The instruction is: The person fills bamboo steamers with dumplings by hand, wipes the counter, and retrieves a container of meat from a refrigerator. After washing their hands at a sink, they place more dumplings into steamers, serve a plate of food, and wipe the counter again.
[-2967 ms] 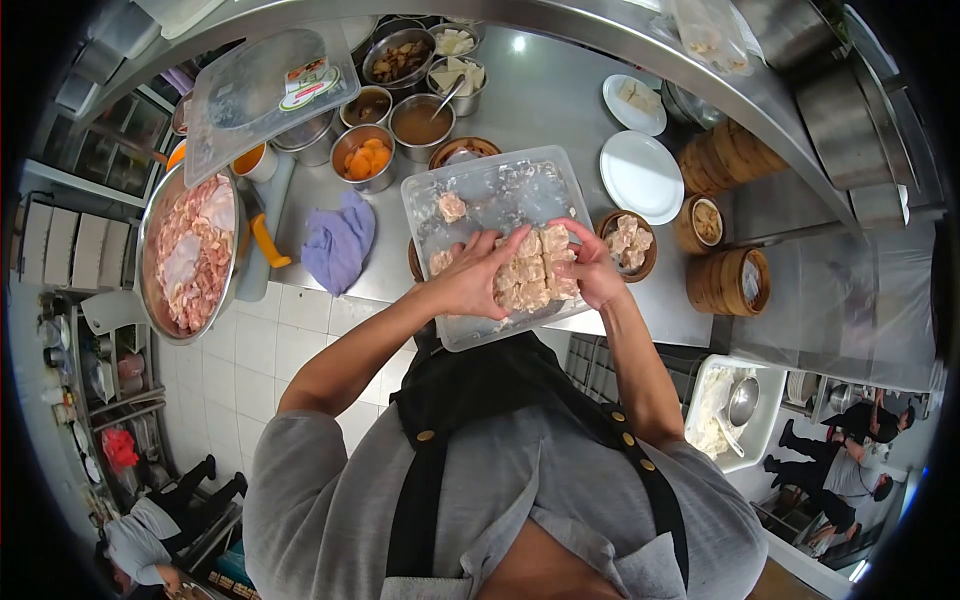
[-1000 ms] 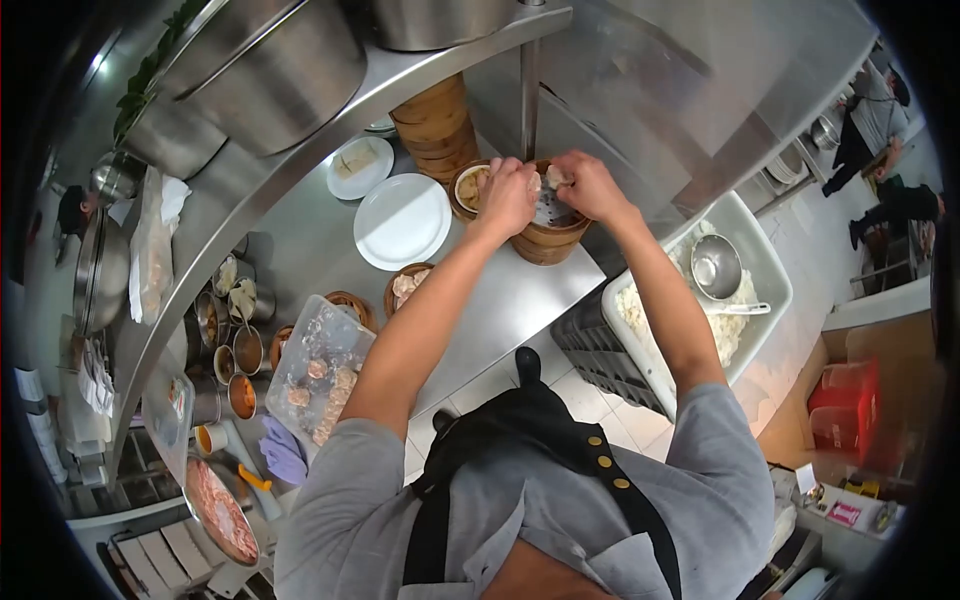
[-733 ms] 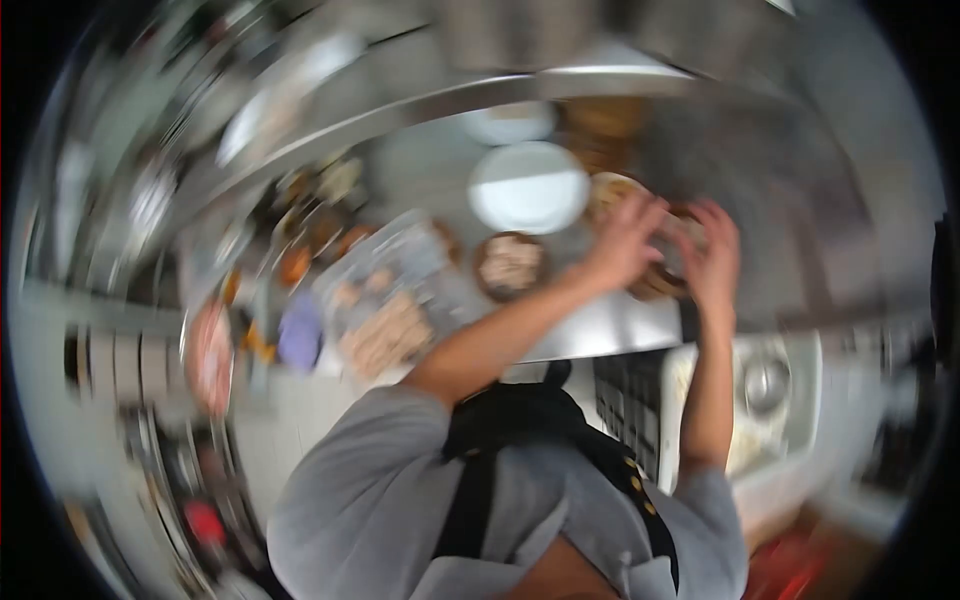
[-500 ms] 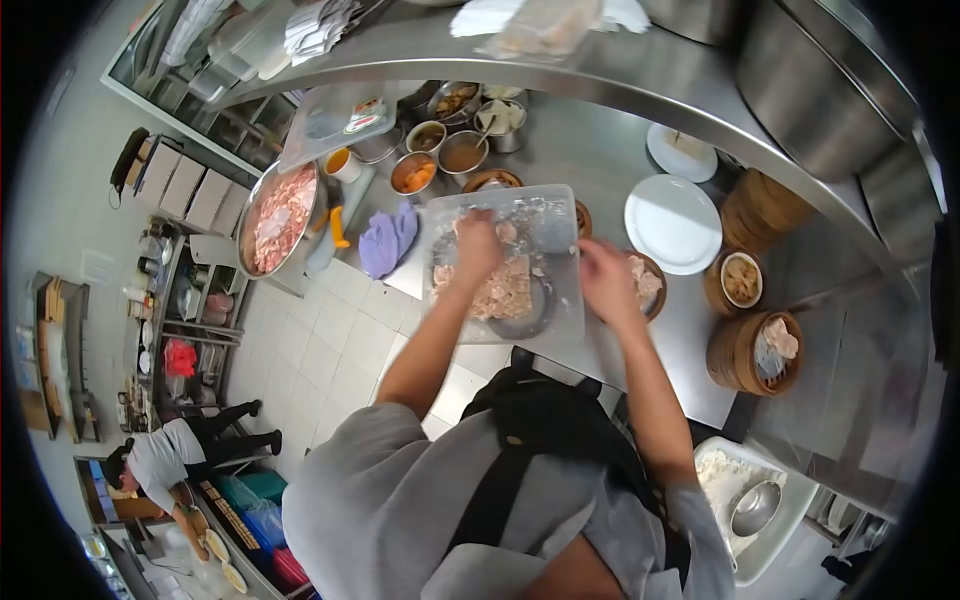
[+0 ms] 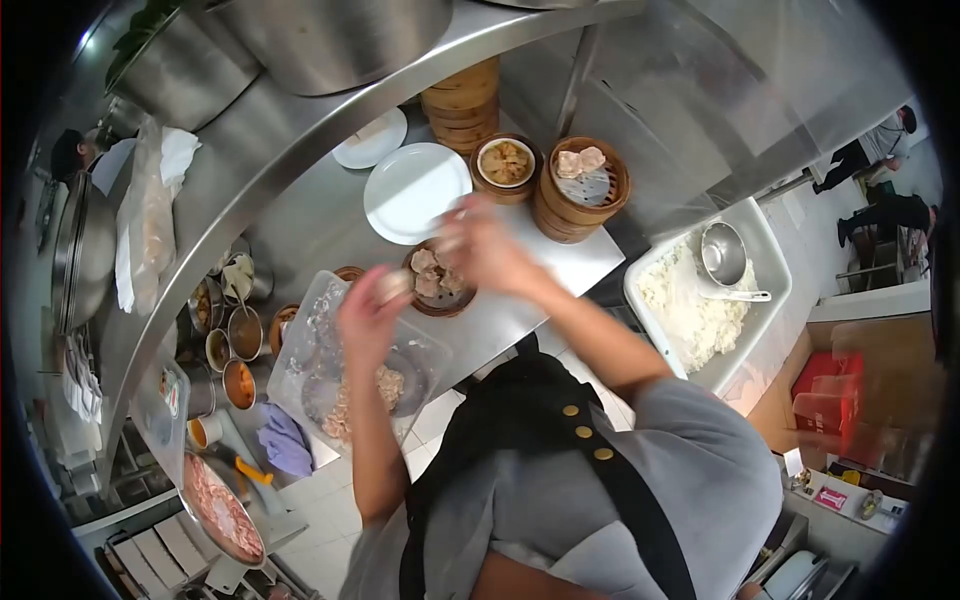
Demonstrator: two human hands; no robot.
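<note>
White plate point(image 5: 417, 194) near dumpling basket point(image 5: 441, 309)

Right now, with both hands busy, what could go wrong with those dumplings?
The dumpling in the left hand might slip, since only the fingers hold it in the air. The right hand is so close to the small steamer basket that it could nudge the dumplings inside. And the plastic tub seems to reach the counter's edge, near the apron, so a bump might shift it.
</note>
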